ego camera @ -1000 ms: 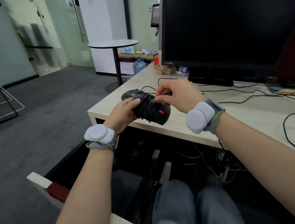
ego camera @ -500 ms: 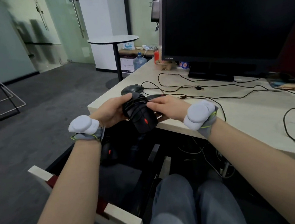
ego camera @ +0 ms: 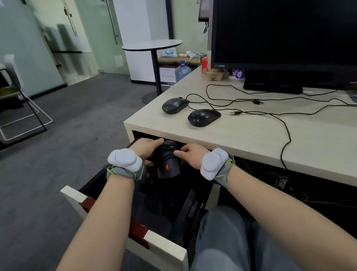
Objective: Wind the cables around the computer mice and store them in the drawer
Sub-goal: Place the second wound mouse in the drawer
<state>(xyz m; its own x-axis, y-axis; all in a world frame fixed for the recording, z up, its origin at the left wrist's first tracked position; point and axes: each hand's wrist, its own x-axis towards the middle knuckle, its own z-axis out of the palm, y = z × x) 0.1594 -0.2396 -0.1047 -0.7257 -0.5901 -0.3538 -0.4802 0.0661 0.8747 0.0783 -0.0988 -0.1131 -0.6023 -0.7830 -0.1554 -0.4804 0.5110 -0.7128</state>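
Both of your hands hold one wrapped mouse [ego camera: 167, 160] right over the open drawer [ego camera: 160, 247], so it can drop straight in. Your left hand [ego camera: 145, 147] curls round its left side, and your right hand [ego camera: 191, 155] pinches its right side, I think to keep the cable from slipping loose. Another mouse seems to lie in the drawer already, but it is dark there. Up and right of the drawer, on the desk [ego camera: 248, 142], a grey mouse [ego camera: 174, 105] and a black mouse [ego camera: 204, 117] wait with loose cables [ego camera: 283, 125].
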